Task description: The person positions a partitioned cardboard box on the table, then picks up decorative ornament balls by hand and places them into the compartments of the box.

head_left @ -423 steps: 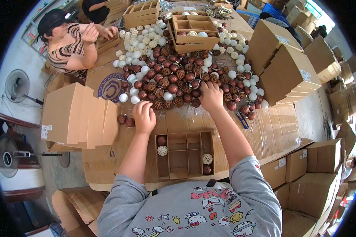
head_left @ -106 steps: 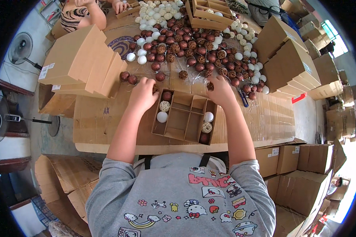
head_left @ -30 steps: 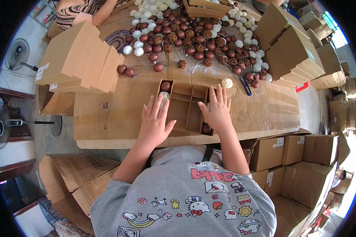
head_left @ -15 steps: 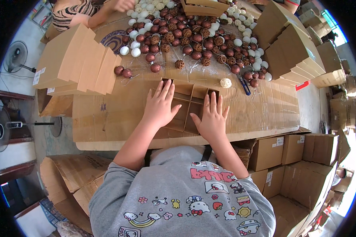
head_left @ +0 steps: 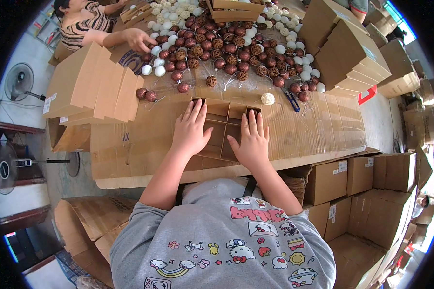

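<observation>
Both hands lie flat on the cardboard box (head_left: 224, 130) at the near edge of the worktop (head_left: 313, 130). The left hand (head_left: 190, 132) rests on the box's left side and the right hand (head_left: 250, 142) on its right side, fingers spread, gripping nothing. Behind the box lie glittery brown balls (head_left: 217, 48), white balls (head_left: 284, 33) and one cream ball (head_left: 267, 98).
</observation>
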The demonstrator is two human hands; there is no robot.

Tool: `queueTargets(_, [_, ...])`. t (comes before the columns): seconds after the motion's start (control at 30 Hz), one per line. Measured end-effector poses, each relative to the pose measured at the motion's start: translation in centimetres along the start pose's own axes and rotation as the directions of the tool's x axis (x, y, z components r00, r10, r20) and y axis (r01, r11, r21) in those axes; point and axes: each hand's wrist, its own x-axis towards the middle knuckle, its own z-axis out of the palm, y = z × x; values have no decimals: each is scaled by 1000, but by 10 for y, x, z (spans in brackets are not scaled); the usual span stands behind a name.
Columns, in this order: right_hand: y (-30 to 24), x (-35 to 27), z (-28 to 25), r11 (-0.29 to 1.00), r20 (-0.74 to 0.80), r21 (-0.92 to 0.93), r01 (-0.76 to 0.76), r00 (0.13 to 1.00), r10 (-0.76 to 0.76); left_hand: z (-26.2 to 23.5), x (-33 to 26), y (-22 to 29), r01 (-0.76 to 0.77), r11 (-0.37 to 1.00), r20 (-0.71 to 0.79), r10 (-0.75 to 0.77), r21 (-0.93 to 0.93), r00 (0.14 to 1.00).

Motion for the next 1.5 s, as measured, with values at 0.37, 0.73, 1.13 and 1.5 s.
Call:
queueTargets(0.37, [-1, -2, -2, 1000, -8, 5, -2, 1000, 2, 5, -7, -7, -102, 984, -240, 65, -145, 969])
queueTargets(0.73, [-5, -7, -3, 999, 19, 7, 45, 999, -46, 1, -6, -1, -23, 1000, -119, 23, -2, 993])
queueTargets(1.13, [-3, -5, -4, 997, 74, -5, 83, 994, -83, 7, -1, -3, 15, 1000, -1, -15, -27, 1000])
queueTargets(1.5, [52, -27, -10, 839, -54, 520, -160, 974, 219, 2, -76, -67, 203, 26, 145, -612, -979, 777])
